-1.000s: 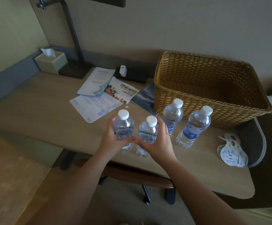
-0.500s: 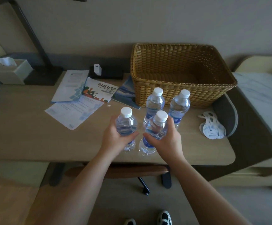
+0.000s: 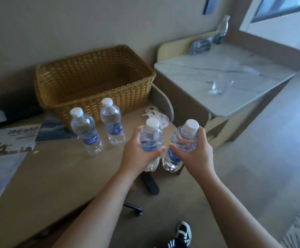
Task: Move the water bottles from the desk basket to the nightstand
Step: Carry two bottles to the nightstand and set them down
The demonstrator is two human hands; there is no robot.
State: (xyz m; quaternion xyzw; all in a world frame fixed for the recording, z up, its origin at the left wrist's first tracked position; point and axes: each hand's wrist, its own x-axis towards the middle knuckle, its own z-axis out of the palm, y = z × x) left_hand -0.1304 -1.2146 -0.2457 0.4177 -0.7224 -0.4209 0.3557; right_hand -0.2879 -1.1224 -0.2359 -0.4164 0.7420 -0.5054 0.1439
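My left hand (image 3: 137, 154) grips a clear water bottle (image 3: 151, 136) with a white cap and blue label. My right hand (image 3: 195, 153) grips a second such bottle (image 3: 182, 140). Both bottles are lifted off the desk and hang over its right end. Two more bottles (image 3: 85, 130) (image 3: 112, 122) stand upright on the desk (image 3: 52, 169) in front of the wicker basket (image 3: 95, 92), which looks empty. The marble-topped nightstand (image 3: 199, 68) stands to the right, beyond the desk's end.
On the nightstand sit a clear glass (image 3: 220, 85), a small sign (image 3: 200, 46) and a green bottle (image 3: 221, 31). Leaflets (image 3: 11, 138) lie on the desk at left. A white paper tag (image 3: 156, 114) lies by the basket. A chair base (image 3: 149, 184) and my shoe (image 3: 182, 235) are on the carpet.
Both hands have lifted their bottles off the desk and carried them right, past the desk's end. The view has swung right, bringing the nightstand into sight.
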